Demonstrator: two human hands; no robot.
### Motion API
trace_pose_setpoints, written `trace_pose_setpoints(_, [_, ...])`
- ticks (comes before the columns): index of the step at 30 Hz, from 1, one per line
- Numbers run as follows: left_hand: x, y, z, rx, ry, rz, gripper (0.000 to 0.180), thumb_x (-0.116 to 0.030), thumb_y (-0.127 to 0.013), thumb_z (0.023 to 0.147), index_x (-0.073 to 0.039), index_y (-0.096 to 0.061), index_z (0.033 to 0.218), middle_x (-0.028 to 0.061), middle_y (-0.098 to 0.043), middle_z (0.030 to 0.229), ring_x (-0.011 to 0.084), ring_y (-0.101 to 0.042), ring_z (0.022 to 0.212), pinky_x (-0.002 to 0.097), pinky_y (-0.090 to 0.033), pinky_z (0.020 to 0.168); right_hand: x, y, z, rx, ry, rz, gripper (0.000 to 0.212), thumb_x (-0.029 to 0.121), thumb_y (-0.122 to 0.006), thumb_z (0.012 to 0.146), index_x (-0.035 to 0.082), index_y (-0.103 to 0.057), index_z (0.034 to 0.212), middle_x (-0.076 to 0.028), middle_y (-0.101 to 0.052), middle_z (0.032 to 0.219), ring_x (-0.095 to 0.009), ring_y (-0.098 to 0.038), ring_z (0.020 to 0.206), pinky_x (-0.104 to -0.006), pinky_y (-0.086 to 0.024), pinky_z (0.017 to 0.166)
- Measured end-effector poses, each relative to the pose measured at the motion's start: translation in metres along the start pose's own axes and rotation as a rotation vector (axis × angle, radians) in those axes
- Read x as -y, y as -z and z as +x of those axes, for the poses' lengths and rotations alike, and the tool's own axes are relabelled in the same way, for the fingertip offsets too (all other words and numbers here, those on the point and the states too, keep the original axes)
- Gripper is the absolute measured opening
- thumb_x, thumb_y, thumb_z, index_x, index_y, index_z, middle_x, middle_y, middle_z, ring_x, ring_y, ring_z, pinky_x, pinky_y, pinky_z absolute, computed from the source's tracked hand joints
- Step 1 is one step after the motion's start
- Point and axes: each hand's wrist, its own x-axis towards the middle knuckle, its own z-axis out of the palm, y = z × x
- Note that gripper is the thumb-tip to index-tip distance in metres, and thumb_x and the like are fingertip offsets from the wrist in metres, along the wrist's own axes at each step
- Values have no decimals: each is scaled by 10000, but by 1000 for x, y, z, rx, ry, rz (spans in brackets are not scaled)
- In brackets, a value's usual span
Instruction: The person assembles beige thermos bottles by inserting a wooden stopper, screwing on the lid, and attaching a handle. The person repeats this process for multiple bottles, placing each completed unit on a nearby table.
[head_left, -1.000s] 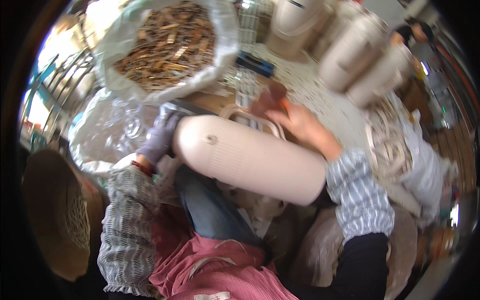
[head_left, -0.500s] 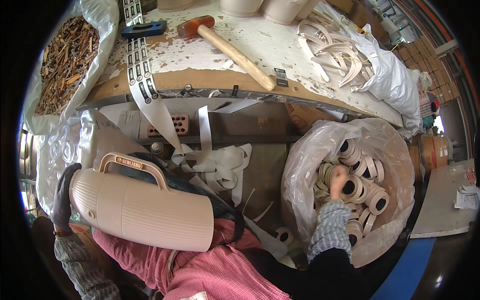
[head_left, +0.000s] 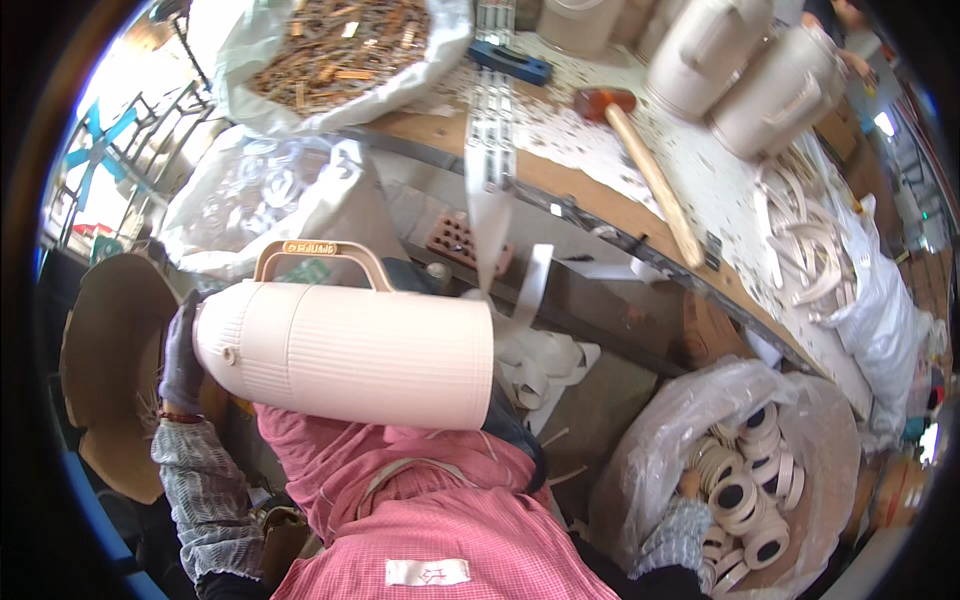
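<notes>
A beige thermos jug point(head_left: 350, 350) with a ribbed body and a looped handle lies on its side across my lap, its narrower end to the left. My left hand point(head_left: 182, 355), in a dark grey glove, grips that end. My right hand point(head_left: 689, 484) is down inside a clear plastic bag point(head_left: 640, 440) at the lower right, beside a stack of thin greenish-beige rings point(head_left: 716, 464). Its fingers are largely hidden there. Several beige round parts with dark centres point(head_left: 734, 502) lie in the bag next to it.
A workbench ahead holds a wooden-handled mallet point(head_left: 655, 185), a blue-handled tool point(head_left: 510, 63), more jugs point(head_left: 710, 55), loose handles point(head_left: 805, 240) and a label strip point(head_left: 490, 130). A sack of brown scraps point(head_left: 340, 50) stands far left. An open cardboard box point(head_left: 115, 370) is left of me.
My view has swung left, so the bench and bag appear farther right and lower. The jug remains on my lap with my left hand at its end. My right hand remains inside the bag.
</notes>
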Motion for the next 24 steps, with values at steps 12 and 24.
trace_pose_setpoints(12, [47,-19,-52,-306,140,-695,416,-366,-421,1036,-14,-636,1088,53,-678,991,144,-620,888,293,-491,821,397,379,-109,101,982,834,499,10,-789,639,73,-497,1038,0,-537,993,-129,-539,953,-277,-448,838])
trace_pose_setpoints(24, [77,19,-196,-769,97,-445,368,-366,-401,1035,-98,-642,962,18,-648,815,118,-608,722,276,-498,637,704,258,-291,726,1701,1108,628,249,-793,768,6,-532,1286,-85,-560,1025,-182,-545,946,-320,-453,847])
